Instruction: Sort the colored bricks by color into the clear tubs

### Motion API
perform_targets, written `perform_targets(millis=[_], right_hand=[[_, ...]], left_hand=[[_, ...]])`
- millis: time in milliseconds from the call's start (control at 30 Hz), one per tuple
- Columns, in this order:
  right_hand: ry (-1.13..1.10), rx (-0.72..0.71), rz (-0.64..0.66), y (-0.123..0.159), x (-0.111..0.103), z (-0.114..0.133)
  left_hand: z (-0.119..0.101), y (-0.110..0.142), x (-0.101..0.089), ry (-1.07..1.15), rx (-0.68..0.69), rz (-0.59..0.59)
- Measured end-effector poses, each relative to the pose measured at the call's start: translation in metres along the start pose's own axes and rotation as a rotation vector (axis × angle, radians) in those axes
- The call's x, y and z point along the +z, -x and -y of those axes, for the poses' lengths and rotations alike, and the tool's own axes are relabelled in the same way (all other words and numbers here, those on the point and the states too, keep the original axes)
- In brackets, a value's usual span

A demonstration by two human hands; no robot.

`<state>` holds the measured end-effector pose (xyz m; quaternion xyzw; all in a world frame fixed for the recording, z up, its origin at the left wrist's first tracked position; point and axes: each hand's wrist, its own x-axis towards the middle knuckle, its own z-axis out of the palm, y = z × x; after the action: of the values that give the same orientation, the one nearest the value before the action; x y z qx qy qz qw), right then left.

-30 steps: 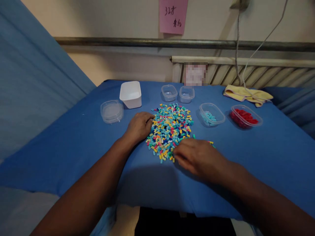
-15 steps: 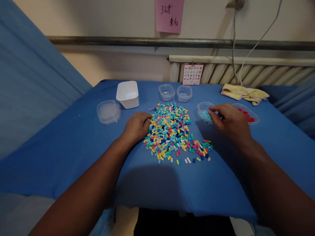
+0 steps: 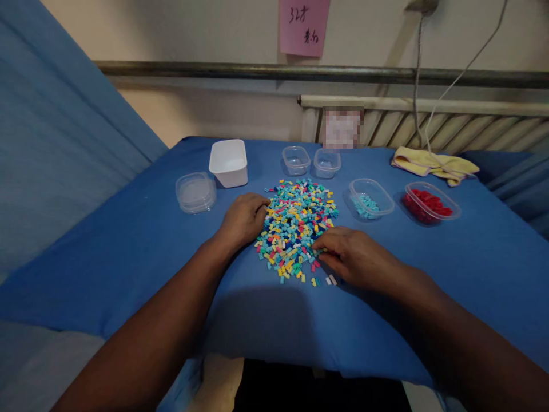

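A wide pile of small toy building bricks in blue, yellow, pink, green and white lies on the blue cloth. My left hand rests against the pile's left side, its fingers loosely bent with a gap beside the thumb; nothing shows in them. At the lower right of the pile is my right hand, thumb and forefinger apart over the bricks, and it covers the ones beneath. Behind it stands a clear tub with light-blue bricks inside. Farther right, another clear tub holds red pieces.
Two clear tubs, one left and one right, stand behind the pile. A white bin and stacked clear lids are at the left. A yellow cloth with a cable across it lies at the back right, near the radiator.
My right hand has moved left and toward me, from the tub of light-blue bricks down to the pile. My left hand has stayed at the pile. The view has shifted slightly.
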<state>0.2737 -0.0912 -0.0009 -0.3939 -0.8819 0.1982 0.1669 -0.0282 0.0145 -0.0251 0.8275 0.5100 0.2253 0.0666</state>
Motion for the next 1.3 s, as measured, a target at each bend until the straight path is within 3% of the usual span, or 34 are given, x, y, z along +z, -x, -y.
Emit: perform_targets(millis=[167,433,700,933,1067,1167,1300], right_hand=[[0.014,0.090,0.085,0.008,-0.007,0.007],[0.090,0.117,0.087,0.003,-0.002,0.014],[0.259,0.064,0.125,0.000,0.005,0.016],[0.226,0.042,0.077,-0.005,0.008,0.015],[0.064,0.005,-0.072,0.000,0.000,0.010],[0.070,0.021,-0.328,0.005,-0.018,-0.006],[0.241,0.175,-0.675,0.008,-0.043,-0.045]], left_hand=[[-0.001,0.001,0.000,-0.014,-0.020,-0.002],[-0.001,0.001,0.000,-0.008,-0.004,-0.004],[-0.001,0.000,0.000,-0.001,-0.007,-0.003],[0.004,-0.001,0.003,0.002,0.012,-0.007],[0.004,0.000,0.003,0.009,0.012,-0.013],[0.003,0.000,0.002,-0.002,-0.005,-0.003],[0.003,-0.002,0.001,-0.003,-0.002,0.013]])
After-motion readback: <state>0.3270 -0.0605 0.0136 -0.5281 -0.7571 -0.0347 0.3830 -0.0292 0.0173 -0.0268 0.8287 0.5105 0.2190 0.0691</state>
